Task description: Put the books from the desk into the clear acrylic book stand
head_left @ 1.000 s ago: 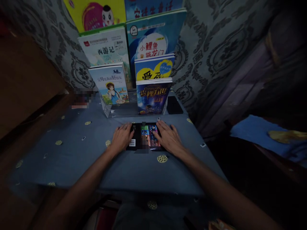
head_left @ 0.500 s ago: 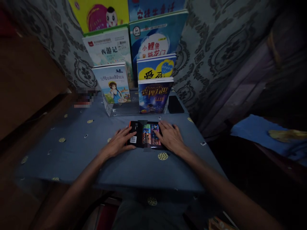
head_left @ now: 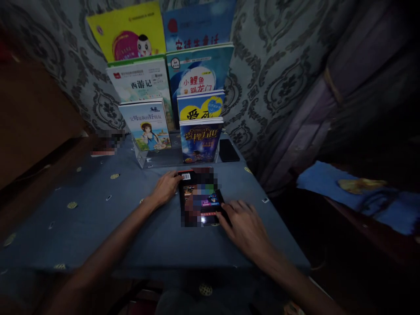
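A black book [head_left: 213, 200] lies on the cloth-covered table, showing a barcode at its top left and colourful small pictures. Blurred squares hide part of its cover. My left hand [head_left: 166, 188] holds the upper left corner, with fingertips on the cover by the barcode. At the lower right edge, my right hand [head_left: 244, 223] has its thumb and fingers closed on the book's side. Just behind the book stands a clear display rack [head_left: 141, 156] that carries several upright books, among them a dark blue one [head_left: 199, 142] and a white one with a girl drawn on it [head_left: 149, 131].
A black phone [head_left: 229, 151] lies right of the rack. Behind rise patterned wall covering [head_left: 262, 87] and a tied curtain [head_left: 295, 144]. A blue cloth [head_left: 321, 181] lies off to the right. Brown furniture [head_left: 33, 100] stands at the left.
The book has turned clockwise from lying sideways to nearly upright. My left hand has moved to its upper corner, and my right hand has come down and nearer. The view has shifted.
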{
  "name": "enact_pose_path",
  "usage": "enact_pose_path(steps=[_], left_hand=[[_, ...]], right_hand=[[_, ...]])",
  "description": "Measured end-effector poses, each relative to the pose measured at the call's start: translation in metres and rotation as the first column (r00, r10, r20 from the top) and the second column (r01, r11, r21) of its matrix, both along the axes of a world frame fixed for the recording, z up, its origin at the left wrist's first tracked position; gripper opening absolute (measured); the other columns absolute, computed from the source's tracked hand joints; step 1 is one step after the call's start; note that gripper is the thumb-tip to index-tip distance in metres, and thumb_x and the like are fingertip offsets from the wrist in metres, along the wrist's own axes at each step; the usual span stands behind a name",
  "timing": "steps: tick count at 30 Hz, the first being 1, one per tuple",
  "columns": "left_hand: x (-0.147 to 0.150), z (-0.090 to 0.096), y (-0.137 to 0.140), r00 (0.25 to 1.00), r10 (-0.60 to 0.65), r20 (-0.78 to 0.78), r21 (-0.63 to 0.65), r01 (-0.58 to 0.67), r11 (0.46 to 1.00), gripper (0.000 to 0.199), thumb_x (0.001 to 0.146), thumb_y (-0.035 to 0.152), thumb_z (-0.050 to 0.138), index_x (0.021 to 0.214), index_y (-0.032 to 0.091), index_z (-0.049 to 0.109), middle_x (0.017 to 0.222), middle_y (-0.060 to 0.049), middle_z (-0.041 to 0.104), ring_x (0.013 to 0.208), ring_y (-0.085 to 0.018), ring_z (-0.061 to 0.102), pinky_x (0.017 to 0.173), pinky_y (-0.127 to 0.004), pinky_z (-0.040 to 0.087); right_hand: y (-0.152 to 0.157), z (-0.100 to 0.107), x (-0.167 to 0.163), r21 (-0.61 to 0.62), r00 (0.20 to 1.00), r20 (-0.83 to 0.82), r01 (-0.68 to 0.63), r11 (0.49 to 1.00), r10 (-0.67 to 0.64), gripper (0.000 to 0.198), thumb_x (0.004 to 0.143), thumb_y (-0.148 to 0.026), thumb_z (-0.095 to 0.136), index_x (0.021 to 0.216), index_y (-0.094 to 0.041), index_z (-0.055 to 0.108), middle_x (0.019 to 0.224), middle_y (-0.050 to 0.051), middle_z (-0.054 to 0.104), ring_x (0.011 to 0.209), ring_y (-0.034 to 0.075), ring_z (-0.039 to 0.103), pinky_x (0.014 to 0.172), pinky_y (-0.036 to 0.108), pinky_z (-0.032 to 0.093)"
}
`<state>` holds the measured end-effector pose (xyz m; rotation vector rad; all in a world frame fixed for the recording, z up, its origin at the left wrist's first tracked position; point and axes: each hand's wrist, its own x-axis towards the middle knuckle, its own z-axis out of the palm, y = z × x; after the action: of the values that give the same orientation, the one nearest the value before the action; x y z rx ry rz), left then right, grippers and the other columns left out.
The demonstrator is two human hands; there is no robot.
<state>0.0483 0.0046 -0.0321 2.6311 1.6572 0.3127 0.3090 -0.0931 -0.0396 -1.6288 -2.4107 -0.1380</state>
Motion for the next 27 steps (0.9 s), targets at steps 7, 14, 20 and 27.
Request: enact_pose_path(steps=[7, 14, 20, 27], left_hand=[[0.01, -0.002, 0.001, 0.998, 0.043, 0.05, 0.046, -0.046, 0.998, 0.027, 0.101, 0.028, 0.044, 0.108, 0.018, 0.069, 0.108, -0.009, 0.063, 0.104, -0.023, 0.06, 0.092, -0.036, 0.05], [0.025, -0.015, -0.002, 0.995, 0.083, 0.051, 0.07, -0.086, 0.994, 0.029, 0.096, 0.02, 0.047, 0.123, 0.014, 0.055, 0.123, -0.014, 0.064, 0.115, -0.026, 0.059, 0.097, -0.043, 0.049], [0.021, -0.018, -0.001, 0.998, 0.05, 0.038, 0.081, -0.053, 0.995, 0.028, 0.097, 0.022, 0.048, 0.124, 0.017, 0.055, 0.134, -0.014, 0.062, 0.124, -0.027, 0.058, 0.101, -0.045, 0.046], [0.023, -0.016, -0.002, 0.998, 0.066, 0.016, 0.097, -0.067, 0.993, 0.024, 0.1, 0.028, 0.045, 0.119, 0.019, 0.057, 0.133, -0.013, 0.062, 0.119, -0.026, 0.059, 0.097, -0.043, 0.047]], right_hand=[[0.037, 0.019, -0.003, -0.058, 0.996, -0.083, -0.027, 0.998, 0.022, 0.035, 0.1, -0.031, 0.042, 0.095, -0.02, 0.075, 0.092, 0.011, 0.075, 0.093, 0.028, 0.067, 0.085, 0.042, 0.046], [0.103, 0.002, -0.072, -0.082, 0.888, -0.312, -0.38, 0.921, 0.338, 0.05, 0.103, -0.027, 0.033, 0.147, -0.006, 0.044, 0.149, 0.018, 0.052, 0.139, 0.024, 0.048, 0.115, 0.042, 0.038], [0.135, -0.021, -0.066, -0.086, 0.859, -0.335, -0.436, 0.896, 0.386, 0.048, 0.104, -0.031, 0.033, 0.145, -0.013, 0.049, 0.148, 0.015, 0.054, 0.141, 0.023, 0.046, 0.119, 0.047, 0.033], [0.15, -0.031, -0.02, -0.128, 0.904, -0.356, -0.296, 0.947, 0.235, 0.048, 0.099, -0.021, 0.037, 0.146, -0.018, 0.049, 0.147, 0.012, 0.056, 0.139, 0.024, 0.049, 0.118, 0.053, 0.033]])
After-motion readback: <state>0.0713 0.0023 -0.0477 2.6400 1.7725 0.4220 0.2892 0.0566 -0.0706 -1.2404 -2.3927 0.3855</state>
